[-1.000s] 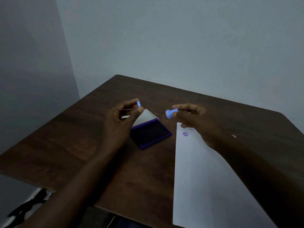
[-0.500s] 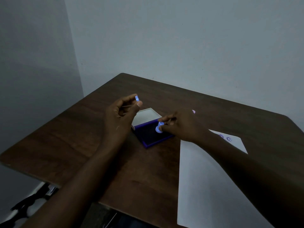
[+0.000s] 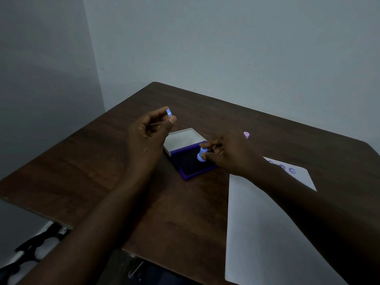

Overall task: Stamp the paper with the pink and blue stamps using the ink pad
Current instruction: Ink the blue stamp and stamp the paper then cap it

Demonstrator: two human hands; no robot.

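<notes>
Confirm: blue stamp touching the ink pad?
Touching. Head view shows the blue stamp, held by the right hand, with its base pressed on the ink pad, no gap visible.

Right hand (image 3: 232, 153): was carried from above the near end of the paper (image 3: 267, 223) over to the ink pad (image 3: 193, 164); most of that move was made in the first half of the second, little after.
Blue stamp (image 3: 202, 156): was turned from lying sideways in the air, face toward the left hand, to face down; it was brought onto the dark inked surface.
Paper: its far corner with three purple prints (image 3: 292, 170) was uncovered once the right hand was withdrawn.
Pink stamp (image 3: 246, 135): was brought into sight behind the right hand.
</notes>
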